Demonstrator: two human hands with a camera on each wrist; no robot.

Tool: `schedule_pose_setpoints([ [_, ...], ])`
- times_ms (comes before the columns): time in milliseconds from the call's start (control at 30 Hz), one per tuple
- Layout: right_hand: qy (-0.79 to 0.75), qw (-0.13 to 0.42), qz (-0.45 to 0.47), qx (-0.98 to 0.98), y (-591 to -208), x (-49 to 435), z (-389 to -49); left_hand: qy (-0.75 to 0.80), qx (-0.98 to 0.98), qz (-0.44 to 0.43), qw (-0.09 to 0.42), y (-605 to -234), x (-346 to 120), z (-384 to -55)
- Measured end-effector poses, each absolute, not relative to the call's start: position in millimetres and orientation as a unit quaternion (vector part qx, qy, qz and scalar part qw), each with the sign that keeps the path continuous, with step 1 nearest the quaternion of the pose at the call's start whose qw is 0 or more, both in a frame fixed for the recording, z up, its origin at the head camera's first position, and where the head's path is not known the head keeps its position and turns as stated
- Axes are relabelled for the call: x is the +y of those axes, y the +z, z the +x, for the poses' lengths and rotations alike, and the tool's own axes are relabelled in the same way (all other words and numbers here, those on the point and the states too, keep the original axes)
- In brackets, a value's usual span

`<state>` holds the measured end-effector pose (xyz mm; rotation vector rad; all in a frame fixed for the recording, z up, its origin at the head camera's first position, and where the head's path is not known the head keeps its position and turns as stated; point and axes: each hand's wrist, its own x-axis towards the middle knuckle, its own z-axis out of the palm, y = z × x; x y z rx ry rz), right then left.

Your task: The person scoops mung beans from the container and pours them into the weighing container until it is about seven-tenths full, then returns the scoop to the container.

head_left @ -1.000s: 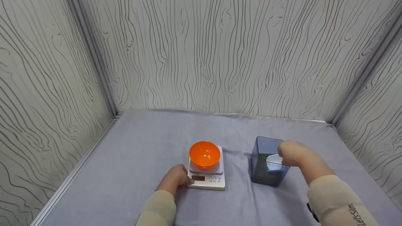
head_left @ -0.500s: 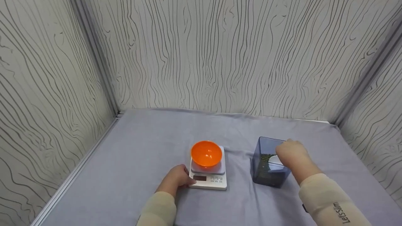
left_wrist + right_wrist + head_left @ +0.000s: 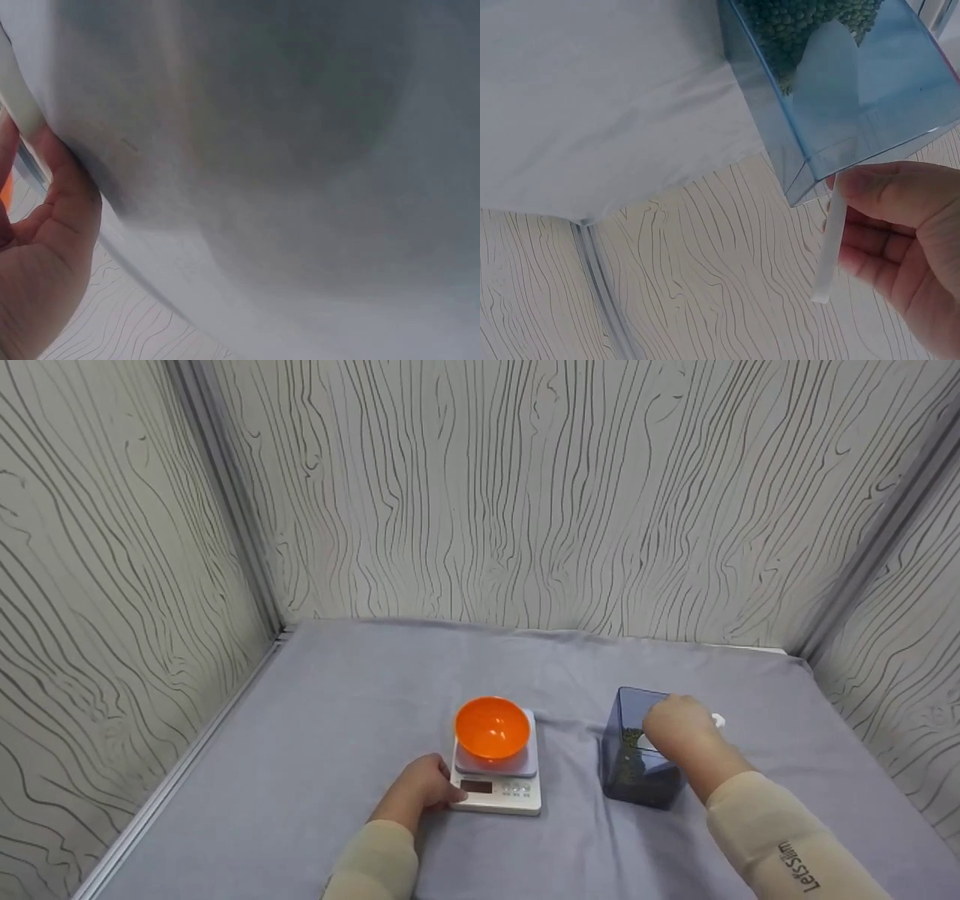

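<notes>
In the head view, my left hand pinches the near left corner of a white kitchen scale, thumb on top beside the dark display. An orange bowl stands upright on the scale's platform. To the right, my right hand is over the rim of a clear blue container. It grips a white scoop by the handle. The right wrist view shows the scoop's head inside the container, its tip against small green beans. The left wrist view catches only the scale's edge between thumb and fingers.
A grey-lilac cloth covers the table, with creases between scale and container. Wood-grain patterned panels enclose the back and both sides, joined by grey metal posts.
My right hand has shifted left over the container and turned, so the scoop's handle end now shows to its right and less of its head is visible. The left hand stays at the scale.
</notes>
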<state>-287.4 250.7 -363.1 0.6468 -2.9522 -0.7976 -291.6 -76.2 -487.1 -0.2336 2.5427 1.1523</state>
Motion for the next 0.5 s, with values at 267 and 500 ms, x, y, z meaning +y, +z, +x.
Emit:
schedule_pose_setpoints([
  [267,-0.237,0.063,0.269,-0.931,-377,253,-295,0.396,0.902,-0.063,0.161,-485,-78,-290],
  [500,-0.123,-0.021,0.252,-0.960,-379,263,-309,0.395,0.902,-0.070,0.162,-489,-78,-291],
])
